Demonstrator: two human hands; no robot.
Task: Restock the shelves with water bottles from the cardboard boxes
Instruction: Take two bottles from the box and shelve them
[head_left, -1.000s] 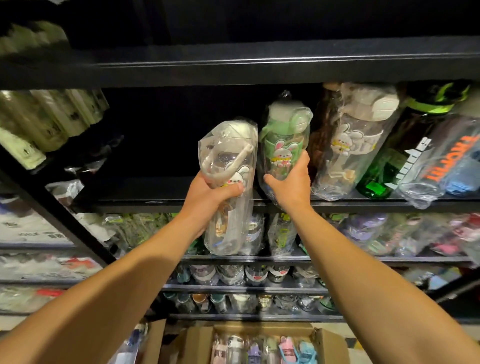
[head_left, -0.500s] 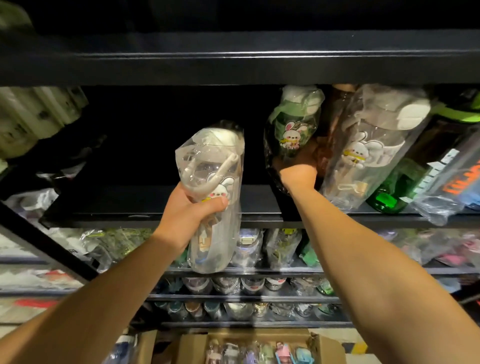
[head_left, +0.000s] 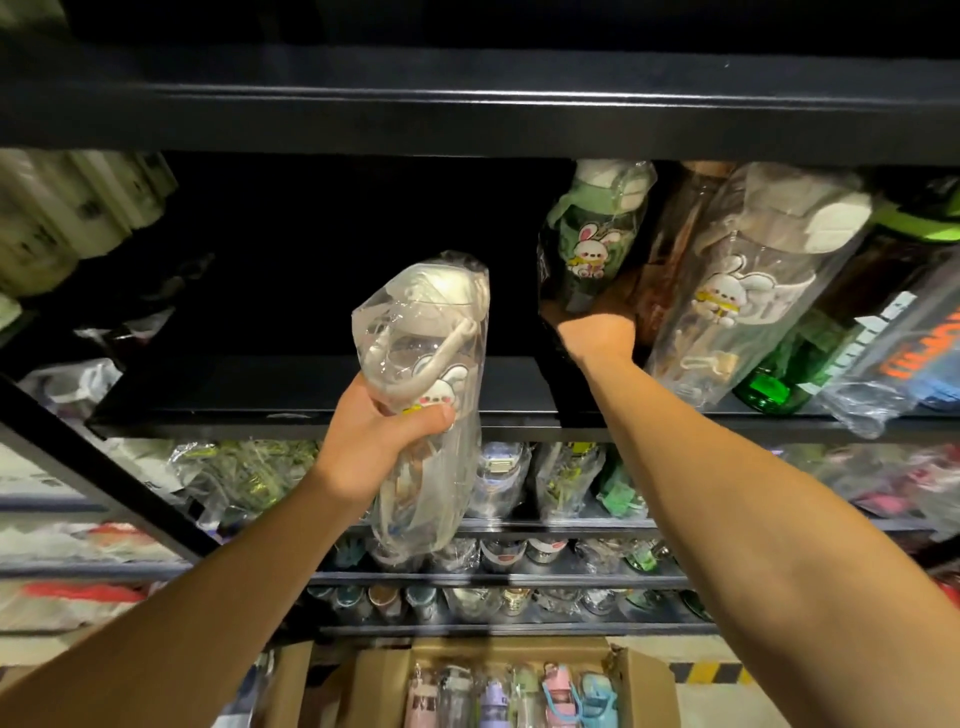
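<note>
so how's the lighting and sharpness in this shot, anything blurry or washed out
Head view: the upper shelf recess is nearly black; glare streaks the plastic wrap on the clear bottle in the left hand; the right hand at the green bottle is dim; the left and right edges are blurred and bowed by the wide lens.

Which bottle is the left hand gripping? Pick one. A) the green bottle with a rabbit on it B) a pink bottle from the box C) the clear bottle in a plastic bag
C: the left hand curls round the bagged clear bottle, held below the shelf.
</note>
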